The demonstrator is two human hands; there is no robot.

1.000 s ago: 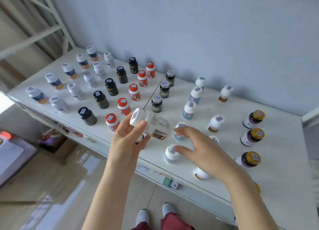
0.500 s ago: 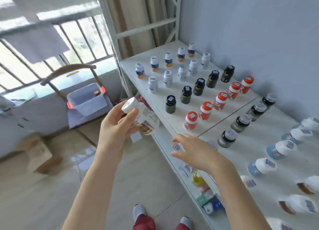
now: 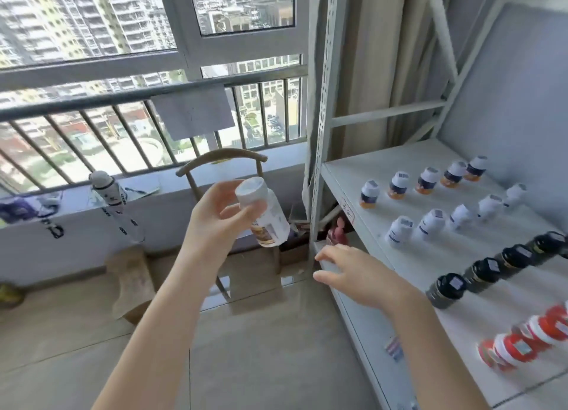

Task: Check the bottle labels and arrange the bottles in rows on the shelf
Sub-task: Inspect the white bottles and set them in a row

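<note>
My left hand (image 3: 215,222) holds a white bottle (image 3: 265,214) with a white cap and a brown-banded label, tilted, out in front of the shelf's left end. My right hand (image 3: 353,274) hovers empty with fingers spread near the front left corner of the white shelf (image 3: 347,176). On the shelf stand rows of bottles: white ones with orange bases (image 3: 425,180) at the back, plain white ones (image 3: 430,225), black ones (image 3: 481,274), and red-capped ones (image 3: 522,345) nearest me, blurred.
The shelf's perforated metal post (image 3: 321,111) rises just right of the held bottle. A wooden chair (image 3: 221,163) and a cardboard box (image 3: 132,280) stand by the barred window (image 3: 138,132). A lower shelf holds small items (image 3: 336,232). Tiled floor lies below.
My view has swung left, from the middle of the shelf to its left end and the window. My left hand has carried the white bottle along; the right hand has left the shelf's bottles.
</note>
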